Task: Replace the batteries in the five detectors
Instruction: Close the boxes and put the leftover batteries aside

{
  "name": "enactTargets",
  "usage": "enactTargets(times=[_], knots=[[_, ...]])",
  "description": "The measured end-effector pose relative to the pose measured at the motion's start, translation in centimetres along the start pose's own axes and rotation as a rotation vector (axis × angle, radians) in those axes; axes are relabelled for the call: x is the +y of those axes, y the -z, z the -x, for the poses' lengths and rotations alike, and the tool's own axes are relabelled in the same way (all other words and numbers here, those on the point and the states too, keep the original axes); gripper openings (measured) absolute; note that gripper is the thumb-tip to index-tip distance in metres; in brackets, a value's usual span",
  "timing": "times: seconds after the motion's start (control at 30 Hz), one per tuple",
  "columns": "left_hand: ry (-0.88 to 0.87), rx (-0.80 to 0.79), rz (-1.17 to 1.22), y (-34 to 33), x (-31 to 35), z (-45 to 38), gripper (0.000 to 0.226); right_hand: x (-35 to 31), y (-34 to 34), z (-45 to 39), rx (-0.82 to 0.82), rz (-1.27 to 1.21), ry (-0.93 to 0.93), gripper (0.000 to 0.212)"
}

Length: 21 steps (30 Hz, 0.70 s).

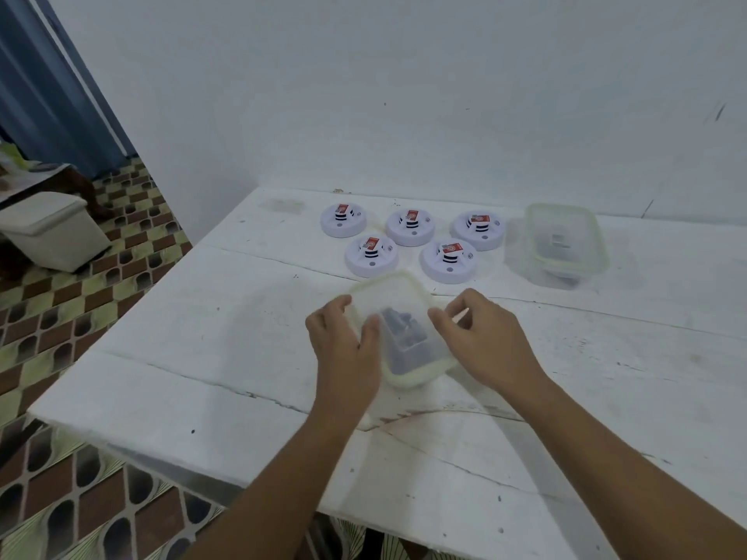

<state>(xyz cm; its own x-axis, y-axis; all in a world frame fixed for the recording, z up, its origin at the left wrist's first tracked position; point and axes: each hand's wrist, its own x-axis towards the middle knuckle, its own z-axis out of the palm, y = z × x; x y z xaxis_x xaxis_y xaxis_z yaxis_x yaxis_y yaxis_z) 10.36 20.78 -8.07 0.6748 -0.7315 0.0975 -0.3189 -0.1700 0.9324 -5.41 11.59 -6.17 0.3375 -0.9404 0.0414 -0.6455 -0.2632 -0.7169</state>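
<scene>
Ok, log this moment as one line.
left hand grips lidded box | right hand grips its lid | five detectors untouched | second box beside them

Detectors (411,241) behind lidded container (398,329)

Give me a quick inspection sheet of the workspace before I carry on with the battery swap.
Surface: white table, scuffed and cracked.
Job's things: five detectors grouped at the far side, three behind, two in front, each with a red-and-white item on top; near container with lid, dark items inside, contents blurred.
Clutter: second clear container at the far right, something dark inside.
Grippers: left hand and right hand grip the near container's sides.
Cables: nothing seen.
Surroundings: white wall; patterned tile floor; white bin at left.
</scene>
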Motion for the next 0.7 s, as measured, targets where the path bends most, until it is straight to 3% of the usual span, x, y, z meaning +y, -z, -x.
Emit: enactTargets(times=[0.13, 0.27, 0.43, 0.57, 0.7], knots=[[0.014, -0.114, 0.030, 0.9, 0.2, -1.3, 0.017, 0.4, -1.2, 1.4, -0.014, -0.207, -0.017, 0.030], [0.075, -0.230, 0.097, 0.5, -0.2, -1.1, 0.031, 0.3, -2.8, 2.1, -0.033, -0.364, 0.044, 0.034], [0.177, -0.191, 0.286, -0.3, -0.2, -0.6, 0.037, 0.5, -3.5, 2.6, 0.007, -0.445, -0.021, 0.033], [0.201, -0.198, 0.395, -0.6, -0.1, -0.4, 0.026, 0.2, -3.8, 2.7, 0.026, -0.515, -0.093, 0.034], [0.213, -0.206, 0.402, -0.5, 0.1, -0.6, 0.029, -0.1, -4.1, 2.9, 0.077, -0.548, -0.115, 0.034]])
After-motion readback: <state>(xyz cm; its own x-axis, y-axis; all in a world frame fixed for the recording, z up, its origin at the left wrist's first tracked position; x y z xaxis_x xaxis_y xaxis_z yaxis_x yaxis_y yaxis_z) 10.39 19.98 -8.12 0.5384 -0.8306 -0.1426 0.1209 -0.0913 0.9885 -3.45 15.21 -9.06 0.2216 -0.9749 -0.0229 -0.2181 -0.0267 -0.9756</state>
